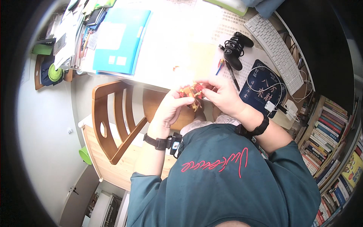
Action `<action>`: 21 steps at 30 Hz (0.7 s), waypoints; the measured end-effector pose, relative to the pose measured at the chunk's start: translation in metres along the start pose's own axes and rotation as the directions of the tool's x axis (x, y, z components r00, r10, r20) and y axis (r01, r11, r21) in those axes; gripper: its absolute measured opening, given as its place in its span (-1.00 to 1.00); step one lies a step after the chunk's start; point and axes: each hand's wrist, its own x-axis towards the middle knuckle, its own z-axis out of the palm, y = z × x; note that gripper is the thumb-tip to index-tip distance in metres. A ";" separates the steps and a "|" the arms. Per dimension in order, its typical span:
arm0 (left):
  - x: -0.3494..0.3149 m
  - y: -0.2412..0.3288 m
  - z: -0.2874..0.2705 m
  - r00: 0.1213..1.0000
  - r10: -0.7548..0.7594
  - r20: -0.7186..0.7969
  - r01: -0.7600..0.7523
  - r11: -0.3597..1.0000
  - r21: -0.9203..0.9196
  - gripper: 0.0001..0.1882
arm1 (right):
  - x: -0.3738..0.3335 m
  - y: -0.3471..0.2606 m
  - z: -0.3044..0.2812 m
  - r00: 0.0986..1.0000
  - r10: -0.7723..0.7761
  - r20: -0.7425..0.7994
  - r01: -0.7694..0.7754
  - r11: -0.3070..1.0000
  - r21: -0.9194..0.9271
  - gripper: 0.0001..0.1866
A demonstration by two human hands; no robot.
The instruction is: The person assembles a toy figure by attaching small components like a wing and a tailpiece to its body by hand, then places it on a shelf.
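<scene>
Just off the near edge of the desk, both my hands meet around a small red-and-yellow plastic toy figure [192,93] with jointed-looking parts. My left hand [172,107] grips its left side, thumb laid along the front. From the right, the thumb and fingers of my right hand [222,94] pinch the toy's red upper part. My fingers hide some of the toy. A small orange-red piece [175,68] lies on the glaring white desk top [170,41] beyond my hands.
Right of my hands lie a black game controller [236,49], pens [231,75], a dark blue printed mat [262,87] with a white cable, and a white keyboard [275,53]. A blue folder [121,39] sits at left. A wooden chair [109,121] stands below the desk; bookshelves [329,132] fill the right.
</scene>
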 end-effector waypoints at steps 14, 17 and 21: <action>-0.003 -0.005 -0.001 1.000 -0.005 0.000 0.005 1.000 0.006 -0.49 | 0.003 -0.004 -0.009 0.987 0.114 0.115 -0.130 0.981 0.144 -0.79; -0.003 -0.005 -0.001 1.000 -0.010 0.016 0.010 1.000 0.023 -0.49 | 0.004 -0.002 -0.008 0.977 0.166 0.132 -0.189 0.964 0.187 -0.82; -0.005 -0.001 0.003 1.000 -0.022 0.016 0.021 0.999 0.026 -0.49 | 0.002 -0.004 -0.007 0.991 0.075 0.109 -0.083 0.994 0.069 -0.83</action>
